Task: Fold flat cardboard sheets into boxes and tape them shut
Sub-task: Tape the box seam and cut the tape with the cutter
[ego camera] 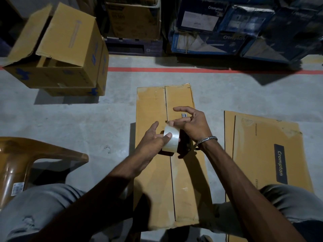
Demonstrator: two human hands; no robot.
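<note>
A long brown cardboard box [153, 105] stands between my knees, its two top flaps closed with a dark seam running down the middle. Above the seam my left hand [153, 138] holds a roll of clear tape [172, 139], thumb pressed on its outer face. My right hand [190, 123] pinches the loose tape end at the top of the roll, and a small grey object sits between its fingers. A dark dispenser part shows under the roll.
A flat Crompton cardboard sheet [265, 151] lies on the floor at right. Open brown boxes [66, 49] stand at the back left, blue Crompton cartons [227, 28] behind a red floor line [174, 69]. A brown plastic chair [35, 154] is at my left.
</note>
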